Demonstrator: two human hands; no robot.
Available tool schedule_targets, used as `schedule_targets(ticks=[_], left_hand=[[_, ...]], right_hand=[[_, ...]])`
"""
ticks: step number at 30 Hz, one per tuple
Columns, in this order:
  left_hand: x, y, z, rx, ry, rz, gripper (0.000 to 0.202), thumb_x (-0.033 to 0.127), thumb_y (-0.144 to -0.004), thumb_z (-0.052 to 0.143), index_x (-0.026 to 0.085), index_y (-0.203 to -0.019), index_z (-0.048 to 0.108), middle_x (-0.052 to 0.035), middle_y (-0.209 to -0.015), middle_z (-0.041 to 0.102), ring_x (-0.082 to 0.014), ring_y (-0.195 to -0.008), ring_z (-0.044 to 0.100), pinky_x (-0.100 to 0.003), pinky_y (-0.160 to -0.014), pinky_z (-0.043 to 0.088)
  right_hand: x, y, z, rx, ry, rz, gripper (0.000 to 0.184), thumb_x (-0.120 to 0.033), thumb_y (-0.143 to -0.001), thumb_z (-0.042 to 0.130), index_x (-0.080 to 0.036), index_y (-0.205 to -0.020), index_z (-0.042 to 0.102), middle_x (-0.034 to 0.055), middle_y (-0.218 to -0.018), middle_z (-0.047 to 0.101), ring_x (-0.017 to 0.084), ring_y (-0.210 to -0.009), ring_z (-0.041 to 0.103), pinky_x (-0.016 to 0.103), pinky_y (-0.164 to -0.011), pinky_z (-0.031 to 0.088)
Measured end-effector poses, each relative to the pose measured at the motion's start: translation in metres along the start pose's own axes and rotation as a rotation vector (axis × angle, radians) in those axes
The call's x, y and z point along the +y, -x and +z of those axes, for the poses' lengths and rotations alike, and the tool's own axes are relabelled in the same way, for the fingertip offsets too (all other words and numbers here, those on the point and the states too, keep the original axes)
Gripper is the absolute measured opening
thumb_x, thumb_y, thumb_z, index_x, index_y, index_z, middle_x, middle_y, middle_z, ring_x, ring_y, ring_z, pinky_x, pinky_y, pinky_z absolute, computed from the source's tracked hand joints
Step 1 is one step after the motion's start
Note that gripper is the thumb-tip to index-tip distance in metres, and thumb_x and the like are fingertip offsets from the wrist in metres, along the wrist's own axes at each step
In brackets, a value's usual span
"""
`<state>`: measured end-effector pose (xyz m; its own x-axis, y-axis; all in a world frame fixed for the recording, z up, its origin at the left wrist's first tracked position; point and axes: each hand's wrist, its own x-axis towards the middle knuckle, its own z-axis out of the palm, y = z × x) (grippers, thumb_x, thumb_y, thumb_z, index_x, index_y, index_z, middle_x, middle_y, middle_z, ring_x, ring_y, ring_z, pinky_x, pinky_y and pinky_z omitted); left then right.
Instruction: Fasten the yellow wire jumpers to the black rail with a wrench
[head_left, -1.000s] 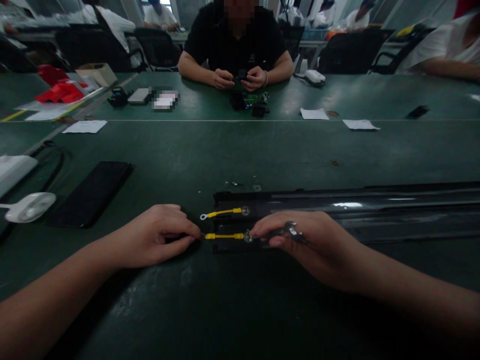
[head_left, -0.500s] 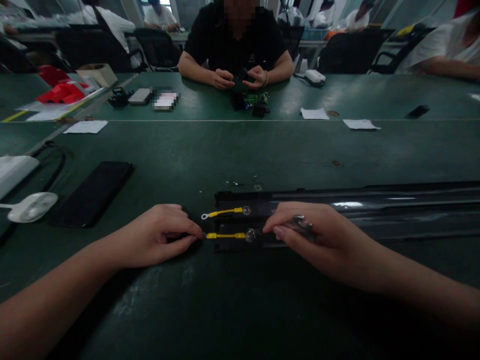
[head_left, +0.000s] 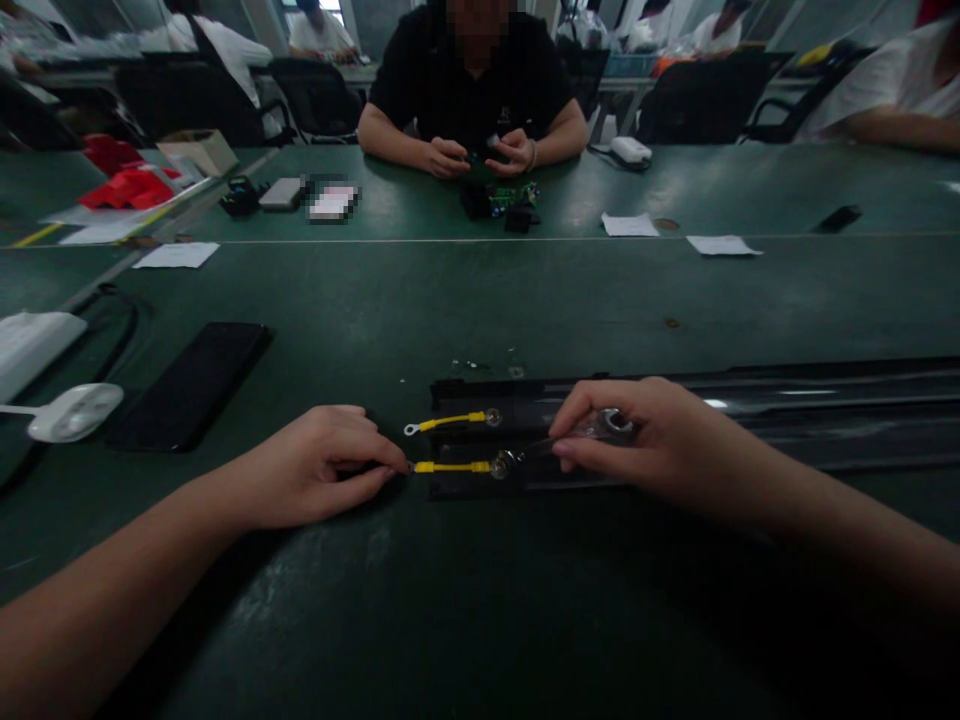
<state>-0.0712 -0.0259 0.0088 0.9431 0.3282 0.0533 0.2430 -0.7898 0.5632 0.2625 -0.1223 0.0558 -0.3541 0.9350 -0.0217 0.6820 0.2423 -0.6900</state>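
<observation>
Pinched between my left thumb and forefinger is the outer end of the nearer yellow wire (head_left: 452,467); my left hand (head_left: 341,468) rests on the table. My right hand (head_left: 637,428) is closed on a metal wrench (head_left: 534,450), whose head meets the round fastener (head_left: 499,464) at the wire's inner end. A second yellow wire (head_left: 450,421) lies just beyond, its ring terminal (head_left: 412,430) free and its other end at a fastener (head_left: 493,417). Both fasteners sit on long black glossy panels (head_left: 810,405) stretching right, partly hidden by my right hand.
A black phone (head_left: 191,385) and a white plug-like device (head_left: 76,412) with a cable lie at left. Small scraps (head_left: 472,365) lie beyond the panels. Across the table a person in a black shirt (head_left: 474,90) handles small parts behind a green circuit board (head_left: 510,202).
My right hand has swung the wrench's handle end slightly away from me and to the right, its head staying at the fastener. My left hand keeps its pinch on the wire end.
</observation>
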Motion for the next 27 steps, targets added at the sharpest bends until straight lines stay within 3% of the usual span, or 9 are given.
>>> schedule_targets(ticks=[8, 13, 18, 27], left_hand=[[0.0, 0.001, 0.0, 0.017, -0.011, 0.01, 0.019, 0.018, -0.098, 0.055, 0.023, -0.106, 0.072, 0.0009, -0.083, 0.073, -0.0133, -0.072, 0.064, -0.03, -0.071, 0.042], [0.0, 0.001, 0.0, 0.017, -0.016, 0.007, 0.018, 0.02, -0.099, 0.055, 0.023, -0.105, 0.072, 0.0004, -0.082, 0.073, -0.0135, -0.071, 0.062, -0.03, -0.07, 0.042], [-0.001, 0.001, 0.001, 0.01, -0.033, -0.002, 0.018, 0.02, -0.099, 0.055, 0.023, -0.106, 0.072, 0.0008, -0.083, 0.072, -0.0133, -0.07, 0.061, -0.029, -0.067, 0.041], [0.0, -0.001, 0.001, 0.019, -0.038, 0.001, 0.018, 0.022, -0.099, 0.055, 0.022, -0.105, 0.072, 0.0012, -0.08, 0.072, -0.0126, -0.068, 0.063, -0.03, -0.07, 0.043]], right_hand=[[0.015, 0.008, -0.004, -0.033, 0.244, -0.288, 0.006, -0.022, -0.094, 0.067, -0.02, -0.093, 0.073, 0.0029, -0.084, 0.076, 0.018, -0.073, 0.07, 0.03, -0.066, 0.051], [0.004, 0.016, 0.003, -0.047, 0.421, -0.299, 0.014, -0.015, -0.096, 0.059, -0.018, -0.101, 0.071, 0.0055, -0.09, 0.071, 0.018, -0.074, 0.065, 0.03, -0.064, 0.048], [-0.01, 0.017, 0.009, -0.027, 0.515, -0.297, 0.014, -0.011, -0.094, 0.059, -0.016, -0.095, 0.072, 0.0057, -0.087, 0.07, 0.018, -0.072, 0.063, 0.029, -0.061, 0.046], [-0.025, 0.009, 0.002, -0.092, 0.646, -0.398, 0.015, -0.011, -0.093, 0.06, -0.018, -0.095, 0.074, 0.0055, -0.082, 0.07, 0.019, -0.066, 0.063, 0.031, -0.057, 0.045]])
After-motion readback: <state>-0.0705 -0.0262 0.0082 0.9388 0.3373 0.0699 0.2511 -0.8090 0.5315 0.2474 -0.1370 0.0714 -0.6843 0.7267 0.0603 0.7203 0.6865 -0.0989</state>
